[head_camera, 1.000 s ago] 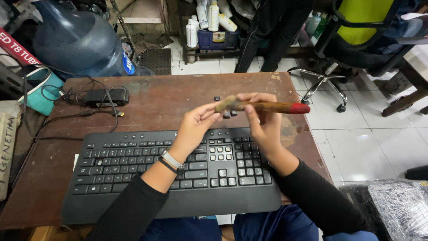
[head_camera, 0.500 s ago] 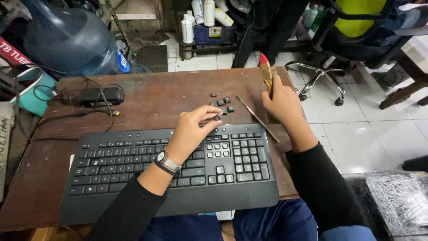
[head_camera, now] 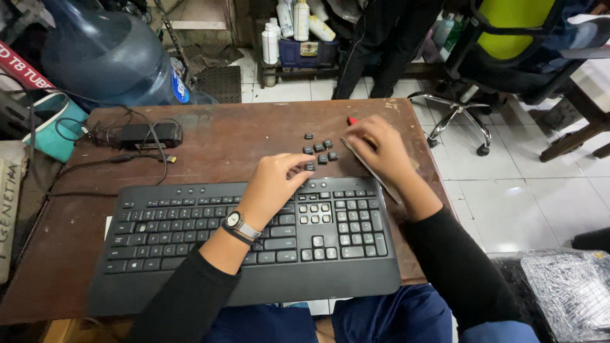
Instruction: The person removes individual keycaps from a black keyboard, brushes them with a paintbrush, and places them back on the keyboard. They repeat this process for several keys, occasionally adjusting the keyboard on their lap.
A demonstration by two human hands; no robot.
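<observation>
the left hand pinches a loose keycap at the keyboard edge. the right hand lies flat on a red-handled tool, grip loose. a nudge could scatter the keycaps off the table.

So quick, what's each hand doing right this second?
Left hand: fingertips pinching a loose black keycap just above the black keyboard.
Right hand: lying over a red-handled tool on the wooden table; grip cannot be told.
</observation>
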